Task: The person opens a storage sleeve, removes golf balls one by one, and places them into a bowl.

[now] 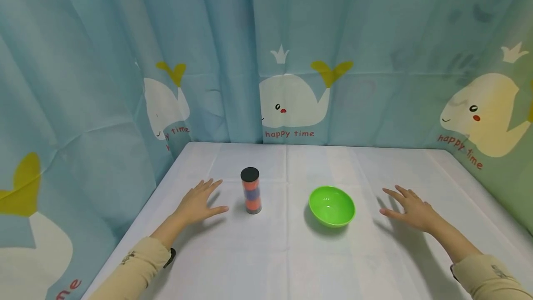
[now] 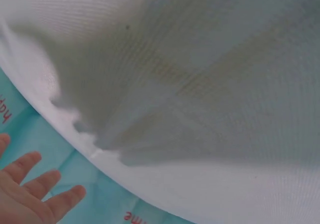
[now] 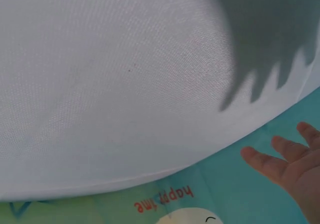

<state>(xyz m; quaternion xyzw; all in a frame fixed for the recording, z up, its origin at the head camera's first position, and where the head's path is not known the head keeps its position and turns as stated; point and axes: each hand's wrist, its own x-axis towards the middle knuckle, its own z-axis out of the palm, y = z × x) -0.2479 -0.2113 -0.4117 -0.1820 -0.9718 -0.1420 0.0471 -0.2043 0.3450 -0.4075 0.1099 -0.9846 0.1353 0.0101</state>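
Observation:
A clear cylinder with a black lid (image 1: 251,190) stands upright left of the table's middle, showing orange and dark blue contents. To its right sits a bright green bowl (image 1: 331,206) with nothing in it. My left hand (image 1: 199,203) hovers left of the cylinder, fingers spread and thumb pointing toward it. On the other side, my right hand (image 1: 413,209) is held over the cloth to the right of the bowl, its fingers apart. Neither hand touches a thing. In the wrist views, the spread left fingers (image 2: 41,185) and right fingers (image 3: 282,156) show beside their shadows.
A white cloth (image 1: 266,263) with fold creases covers the table. Blue-green curtains (image 1: 374,22) printed with whales rise behind the table and along its left and right sides.

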